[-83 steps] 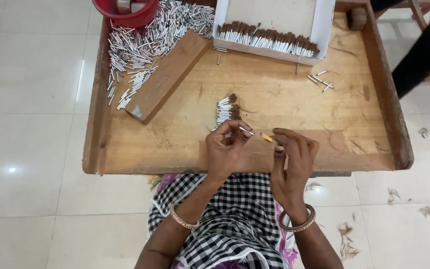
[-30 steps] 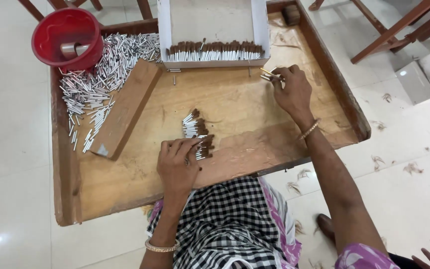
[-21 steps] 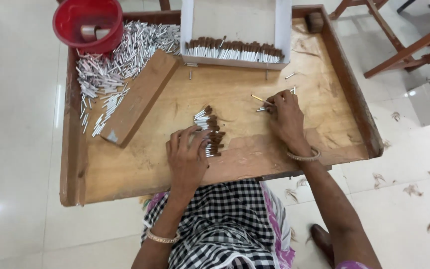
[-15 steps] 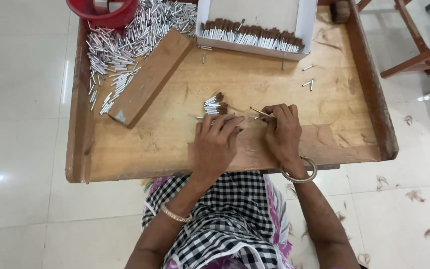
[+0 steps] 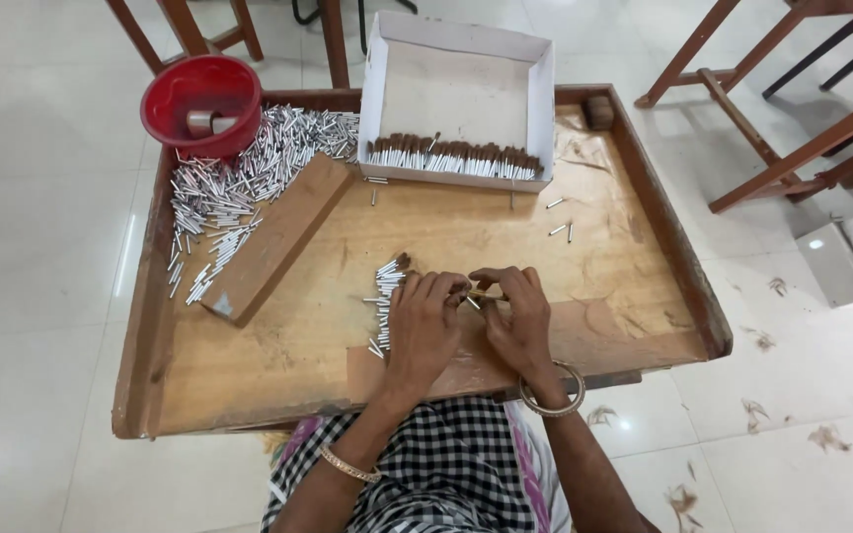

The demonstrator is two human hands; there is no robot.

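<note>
Right hand (image 5: pixel 517 324) returned; thin brown-tipped stick (image 5: pixel 476 298) pinched.

Red bowl (image 5: pixel 201 104); white box (image 5: pixel 456 79); silver-white sticks (image 5: pixel 234 192); brown wooden tray (image 5: pixel 663 232); black-and-white checked cloth (image 5: pixel 446 469)

Worktop (image 5: pixel 278 365) before seated person. Box (image 5: pixel 458 89) at far edge, sticks (image 5: pixel 451 158) lined inside along near wall. Bowl (image 5: pixel 201 94) at far left corner, loose tubes (image 5: pixel 239 183) beside it, block (image 5: pixel 278 237) right of tubes. Small stick pile (image 5: pixel 385 301) just left of left hand (image 5: pixel 425 331); right hand (image 5: pixel 520 326) touching it.
</note>
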